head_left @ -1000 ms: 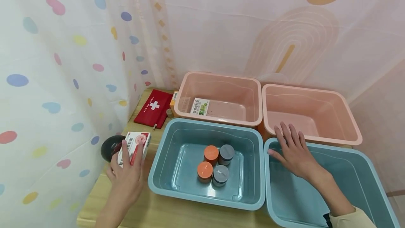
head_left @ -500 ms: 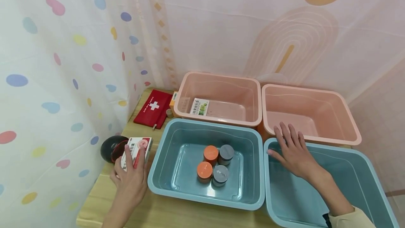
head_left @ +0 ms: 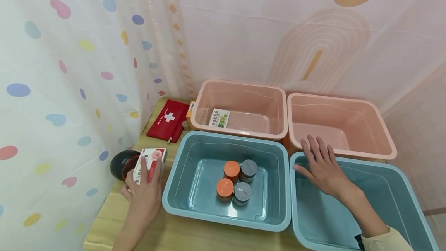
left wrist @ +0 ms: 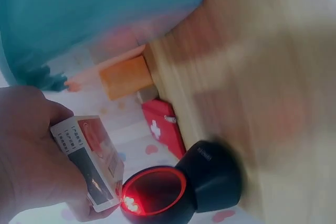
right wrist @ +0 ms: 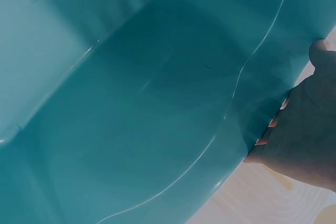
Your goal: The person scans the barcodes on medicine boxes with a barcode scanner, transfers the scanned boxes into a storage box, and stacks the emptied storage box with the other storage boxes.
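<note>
My left hand (head_left: 143, 197) grips a white and red medicine box (head_left: 150, 164) beside a black barcode scanner (head_left: 122, 164). In the left wrist view the box (left wrist: 94, 156) is held in front of the scanner's round window (left wrist: 157, 190), which glows red. My right hand (head_left: 325, 169) has its fingers extended over the back rim of the right blue bin (head_left: 345, 200), and the right wrist view shows that hand (right wrist: 302, 124) at the rim. Inside the left blue bin (head_left: 184, 208) stand two jars with orange lids (head_left: 225, 188) and two with grey lids (head_left: 242, 192).
Two pink bins stand behind the blue ones; the left pink bin (head_left: 251, 88) holds a white and green box (head_left: 219, 118), and the right pink bin is (head_left: 348, 100). A red first aid pouch (head_left: 168, 119) and an orange box (head_left: 190, 111) lie at the back left of the wooden table (head_left: 167, 229).
My left hand has shifted the medicine box slightly down and right, uncovering more of the scanner, then tilted it a little. The right hand stays in place.
</note>
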{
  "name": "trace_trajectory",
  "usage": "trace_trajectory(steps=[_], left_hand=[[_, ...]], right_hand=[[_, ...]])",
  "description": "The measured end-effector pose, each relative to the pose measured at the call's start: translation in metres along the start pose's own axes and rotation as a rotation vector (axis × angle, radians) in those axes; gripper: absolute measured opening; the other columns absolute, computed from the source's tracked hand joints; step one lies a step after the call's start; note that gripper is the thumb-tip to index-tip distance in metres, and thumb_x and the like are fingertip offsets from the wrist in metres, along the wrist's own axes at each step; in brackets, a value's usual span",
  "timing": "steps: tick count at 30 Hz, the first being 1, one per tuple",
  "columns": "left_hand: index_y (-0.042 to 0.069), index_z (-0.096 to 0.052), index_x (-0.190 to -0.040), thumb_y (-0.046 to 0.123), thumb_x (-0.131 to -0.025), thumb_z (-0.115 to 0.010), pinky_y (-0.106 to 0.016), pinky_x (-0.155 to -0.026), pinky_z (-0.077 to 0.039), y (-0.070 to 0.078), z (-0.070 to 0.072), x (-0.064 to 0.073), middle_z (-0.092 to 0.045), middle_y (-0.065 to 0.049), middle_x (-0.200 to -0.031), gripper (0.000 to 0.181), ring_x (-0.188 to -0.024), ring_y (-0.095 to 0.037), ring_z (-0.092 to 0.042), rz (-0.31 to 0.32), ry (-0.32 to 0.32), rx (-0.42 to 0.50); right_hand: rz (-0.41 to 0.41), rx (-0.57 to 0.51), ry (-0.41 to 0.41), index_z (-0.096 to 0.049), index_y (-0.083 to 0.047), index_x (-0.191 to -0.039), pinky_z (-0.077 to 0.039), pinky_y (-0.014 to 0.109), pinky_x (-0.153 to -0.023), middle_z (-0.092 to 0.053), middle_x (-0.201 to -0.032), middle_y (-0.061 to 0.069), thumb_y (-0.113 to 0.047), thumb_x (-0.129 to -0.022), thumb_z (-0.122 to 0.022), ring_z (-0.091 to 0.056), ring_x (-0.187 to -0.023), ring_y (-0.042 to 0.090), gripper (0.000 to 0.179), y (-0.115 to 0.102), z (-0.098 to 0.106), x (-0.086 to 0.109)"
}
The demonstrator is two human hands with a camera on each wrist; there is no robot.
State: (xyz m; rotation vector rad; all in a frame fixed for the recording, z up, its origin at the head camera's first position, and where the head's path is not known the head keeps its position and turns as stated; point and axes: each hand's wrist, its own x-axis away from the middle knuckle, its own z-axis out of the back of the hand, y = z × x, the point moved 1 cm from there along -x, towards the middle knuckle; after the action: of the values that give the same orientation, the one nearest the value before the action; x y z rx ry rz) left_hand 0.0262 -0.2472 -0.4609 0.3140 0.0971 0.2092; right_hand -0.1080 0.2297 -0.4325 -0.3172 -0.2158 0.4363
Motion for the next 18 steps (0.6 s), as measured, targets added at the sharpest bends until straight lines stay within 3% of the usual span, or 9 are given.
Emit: trace_trajectory(steps=[5,10,11,18], left_hand=[[0.011,-0.042,-0.165,-0.001,-0.100,-0.062,-0.087,-0.103,-0.017,0.001,0.018,-0.019,-0.018,-0.044,-0.168,0.069,-0.142,-0.072,-0.018,-0.036,0.103,0.059],[0.011,-0.055,-0.159,0.000,-0.103,-0.060,-0.085,-0.107,-0.016,0.022,0.043,-0.047,-0.018,-0.041,-0.173,0.058,-0.146,-0.070,-0.019,-0.093,0.193,0.127],[0.010,-0.056,-0.159,0.002,-0.104,-0.059,-0.084,-0.108,-0.017,0.028,0.047,-0.053,-0.016,-0.040,-0.174,0.056,-0.147,-0.070,-0.018,-0.103,0.190,0.135],[0.017,-0.044,-0.169,0.019,-0.111,-0.049,-0.083,-0.116,-0.015,0.087,0.065,-0.104,0.003,-0.035,-0.180,0.059,-0.155,-0.068,-0.006,-0.163,0.013,0.134]], right_hand=[[0.003,-0.010,-0.001,-0.018,0.004,-0.172,-0.002,0.076,-0.130,-0.006,-0.180,0.032,-0.042,-0.107,-0.068,-0.002,-0.165,0.057,0.093,-0.001,0.000,-0.001],[0.004,-0.006,0.010,-0.019,0.004,-0.171,-0.002,0.076,-0.130,-0.008,-0.179,0.033,-0.043,-0.107,-0.067,-0.003,-0.165,0.058,0.093,0.002,0.001,-0.002],[0.004,-0.007,0.011,-0.019,0.004,-0.171,-0.002,0.076,-0.130,-0.008,-0.179,0.033,-0.043,-0.107,-0.068,-0.003,-0.165,0.058,0.093,0.002,0.001,-0.002],[0.003,0.008,0.020,-0.020,0.006,-0.171,-0.004,0.077,-0.129,-0.010,-0.179,0.034,-0.045,-0.108,-0.067,-0.005,-0.164,0.058,0.094,0.004,0.000,0.001]])
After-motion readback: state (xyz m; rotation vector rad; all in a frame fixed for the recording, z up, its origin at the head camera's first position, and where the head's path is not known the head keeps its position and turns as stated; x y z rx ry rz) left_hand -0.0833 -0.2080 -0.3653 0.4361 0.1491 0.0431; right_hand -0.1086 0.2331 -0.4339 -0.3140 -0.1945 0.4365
